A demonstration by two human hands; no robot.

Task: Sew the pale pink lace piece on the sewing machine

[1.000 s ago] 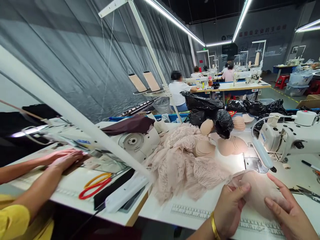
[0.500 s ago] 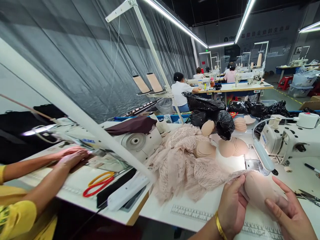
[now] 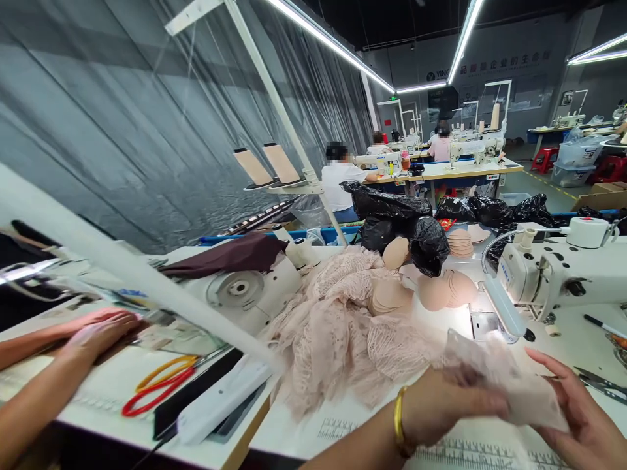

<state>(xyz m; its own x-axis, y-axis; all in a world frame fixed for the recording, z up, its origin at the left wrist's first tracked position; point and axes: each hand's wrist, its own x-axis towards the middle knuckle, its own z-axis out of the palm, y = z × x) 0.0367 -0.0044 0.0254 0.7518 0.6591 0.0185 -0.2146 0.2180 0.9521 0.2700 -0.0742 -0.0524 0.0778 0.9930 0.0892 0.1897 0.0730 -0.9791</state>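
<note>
A beige bra cup with thin lace fabric is held between my two hands in front of the sewing machine; motion smears part of it. My left hand, with a gold bangle at the wrist, is closed on its left side, thumb across the near face. My right hand grips its right end, forefinger stretched out above. A heap of beige lace lies left of my hands. Stacked beige cup pads rest against the heap, and more pads sit behind the machine's lit needle area.
At left a co-worker's hands work at another machine. Scissors with red and orange handles lie there. Black snips and a marker are at right. Black plastic bags pile behind. A slanting white pole crosses the left side.
The camera view has shifted right. My left hand has turned over the cup, its back now showing, and the rounded cup now looks folded and covered by loose fabric.
</note>
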